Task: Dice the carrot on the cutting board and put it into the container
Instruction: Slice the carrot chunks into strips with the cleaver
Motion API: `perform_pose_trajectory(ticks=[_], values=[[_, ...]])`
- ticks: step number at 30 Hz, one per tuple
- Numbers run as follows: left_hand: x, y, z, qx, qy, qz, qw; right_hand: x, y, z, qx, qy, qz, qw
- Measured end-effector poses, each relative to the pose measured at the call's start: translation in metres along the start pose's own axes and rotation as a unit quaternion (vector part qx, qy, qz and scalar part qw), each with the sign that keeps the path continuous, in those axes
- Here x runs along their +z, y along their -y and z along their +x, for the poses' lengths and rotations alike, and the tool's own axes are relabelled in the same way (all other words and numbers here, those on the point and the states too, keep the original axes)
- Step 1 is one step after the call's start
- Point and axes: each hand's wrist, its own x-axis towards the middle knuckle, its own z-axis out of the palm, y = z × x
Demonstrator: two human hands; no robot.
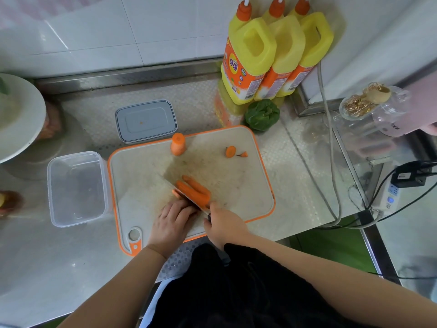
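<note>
The left hand (173,218) presses curled fingers onto the carrot strips (194,190) at the near middle of the cutting board (236,185); the right hand (224,224) grips the knife (189,196) handle. The blade lies right beside those fingertips, so a slip could nick them, or the bundle could roll. I count roughly three strips, one upright carrot stub (177,144), two offcuts (230,151), one empty container (76,188) and one lid (146,120).
</note>
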Motion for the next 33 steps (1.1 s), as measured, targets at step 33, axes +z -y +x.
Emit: perform_pose_trajectory(ticks=[33], values=[[0.0, 0.006, 0.006, 0.0, -0.002, -0.021, 1.0, -0.021, -0.006, -0.01, -0.027, 0.003, -0.018, 0.999]])
